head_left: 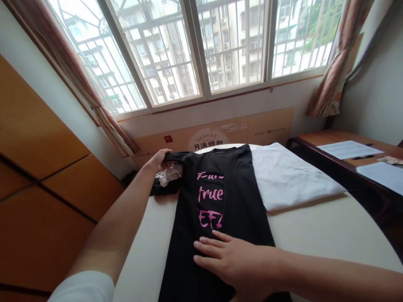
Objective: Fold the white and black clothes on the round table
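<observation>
A black T-shirt (239, 201) with pink lettering lies lengthwise on a round white table (321, 230), its right side folded over the print. My left hand (159, 160) reaches to the far left and is closed on the shirt's shoulder and sleeve. A small crumpled whitish cloth (170, 174) lies just under that hand. My right hand (228, 258) rests flat on the near part of the shirt, fingers stretched out and pointing left.
A folded white garment (289, 176) lies to the right of the black shirt. A wooden desk (333, 136) with papers (349, 149) stands at the right. Brown cardboard (270, 126) leans below the barred window. A wooden cabinet (40, 176) fills the left.
</observation>
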### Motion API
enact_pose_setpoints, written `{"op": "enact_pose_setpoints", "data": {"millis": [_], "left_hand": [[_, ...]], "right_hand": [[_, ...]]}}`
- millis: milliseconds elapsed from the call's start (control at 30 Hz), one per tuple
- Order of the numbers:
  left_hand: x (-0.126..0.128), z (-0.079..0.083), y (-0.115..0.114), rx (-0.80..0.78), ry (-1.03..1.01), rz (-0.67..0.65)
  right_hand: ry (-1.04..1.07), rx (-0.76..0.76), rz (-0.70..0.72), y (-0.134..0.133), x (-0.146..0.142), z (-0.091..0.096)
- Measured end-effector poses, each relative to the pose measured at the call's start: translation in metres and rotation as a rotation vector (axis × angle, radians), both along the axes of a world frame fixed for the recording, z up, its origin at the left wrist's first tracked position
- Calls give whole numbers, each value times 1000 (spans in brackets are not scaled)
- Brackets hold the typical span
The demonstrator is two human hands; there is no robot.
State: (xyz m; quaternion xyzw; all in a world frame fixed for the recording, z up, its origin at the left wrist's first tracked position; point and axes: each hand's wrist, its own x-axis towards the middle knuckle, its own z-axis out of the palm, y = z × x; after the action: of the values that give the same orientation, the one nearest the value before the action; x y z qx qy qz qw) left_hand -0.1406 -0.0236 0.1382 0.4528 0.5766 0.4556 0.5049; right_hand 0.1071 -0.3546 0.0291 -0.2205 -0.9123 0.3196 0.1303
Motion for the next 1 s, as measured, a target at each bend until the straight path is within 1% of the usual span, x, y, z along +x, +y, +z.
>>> {"op": "enact_pose_setpoints", "data": {"millis": [33,100,167,233,300,367,433,500,567,633,800,900,1000], "left_hand": [[12,3,-2,11,-25,-56],[41,11,-4,51,-28,-124],[74,18,-6,133,-14,-186],[109,24,-8,190,14,-260],[146,25,-8,224,51,-324],[182,22,-9,246,105,-361],[214,14,-9,265,193,-387],[242,3,-10,280,303,-416],[263,-9,-10,293,388,-454],[278,-22,-11,308,437,-489],[301,-59,-14,305,534,-575],[309,-80,-20,288,563,-642],[314,-93,-29,324,597,-767]], "right_hand": [[4,-4,-1,0,0,0],[17,-10,12,2,2,1],[47,-22,31,4,5,4],[94,-58,19,6,8,8],[132,-109,-42,7,8,11],[144,-123,-94,8,7,12],[124,-72,-59,8,3,10],[86,27,30,9,-1,6],[46,125,88,11,-4,1],[23,198,100,14,-7,-4],[10,295,130,19,-11,-8],[-35,286,148,24,-15,-9],[-57,280,179,28,-17,-15]]}}
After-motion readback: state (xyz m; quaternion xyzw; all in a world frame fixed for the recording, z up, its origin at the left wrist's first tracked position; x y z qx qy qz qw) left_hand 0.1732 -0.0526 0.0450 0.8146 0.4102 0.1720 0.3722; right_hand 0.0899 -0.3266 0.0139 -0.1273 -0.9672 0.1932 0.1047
